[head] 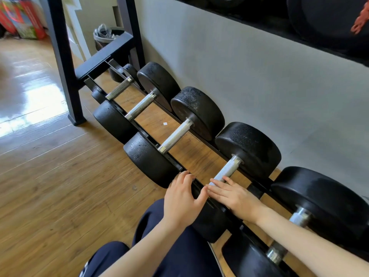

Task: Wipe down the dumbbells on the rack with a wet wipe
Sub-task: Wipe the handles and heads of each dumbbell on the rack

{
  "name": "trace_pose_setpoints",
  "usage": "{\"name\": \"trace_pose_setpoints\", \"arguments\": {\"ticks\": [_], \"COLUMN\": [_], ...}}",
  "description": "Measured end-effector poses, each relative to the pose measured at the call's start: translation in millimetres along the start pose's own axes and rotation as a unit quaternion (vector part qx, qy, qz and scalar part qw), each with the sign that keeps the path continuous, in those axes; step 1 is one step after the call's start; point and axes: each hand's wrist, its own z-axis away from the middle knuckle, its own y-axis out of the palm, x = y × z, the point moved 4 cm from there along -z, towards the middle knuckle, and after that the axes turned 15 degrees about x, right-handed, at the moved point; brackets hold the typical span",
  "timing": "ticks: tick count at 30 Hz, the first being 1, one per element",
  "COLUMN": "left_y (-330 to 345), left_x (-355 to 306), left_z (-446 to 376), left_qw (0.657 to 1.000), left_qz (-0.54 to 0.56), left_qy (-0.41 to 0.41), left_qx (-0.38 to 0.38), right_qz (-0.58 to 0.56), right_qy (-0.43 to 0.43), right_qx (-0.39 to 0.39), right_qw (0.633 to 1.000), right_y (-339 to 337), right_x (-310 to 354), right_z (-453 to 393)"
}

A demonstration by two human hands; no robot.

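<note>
Several black dumbbells with knurled steel handles lie in a row on a low black rack point(139, 124) along the wall. My left hand point(182, 198) grips the near head point(211, 218) of the fourth dumbbell, fingers curled over its top and thumb spread towards the handle. On the near end of that dumbbell's handle point(229, 166) my right hand point(234, 196) lies with straight fingers. The handle looks paler just under those fingertips. Whether that is the wet wipe I cannot tell; no wipe shows plainly.
A grey wall point(259, 86) runs right behind the rack. Black upright posts point(65, 76) of the rack frame stand at the left on the wooden floor point(50, 176). A bin point(105, 37) stands behind them. Large black weights point(329, 21) sit on the shelf above. My dark-trousered knees point(159, 246) are below.
</note>
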Motion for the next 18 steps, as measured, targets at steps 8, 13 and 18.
{"name": "trace_pose_setpoints", "arguments": {"ticks": [8,13,18], "left_y": [0.6,-0.3,0.0], "left_x": [0.1,-0.4,-1.5], "left_z": [-0.1,-0.6,0.5], "left_qw": [1.000,1.000,1.000], "left_qz": [0.004,0.009,0.003], "left_qy": [0.001,0.000,-0.001], "left_qx": [-0.004,0.004,0.002], "right_qz": [0.005,0.012,0.025], "right_qy": [-0.001,0.093,0.002], "right_qx": [-0.003,-0.054,-0.023], "right_qw": [1.000,0.994,0.999], "right_y": [-2.8,-10.8,4.1], "right_x": [-0.7,-12.6,9.6], "right_z": [-6.9,-1.7,-8.7]}}
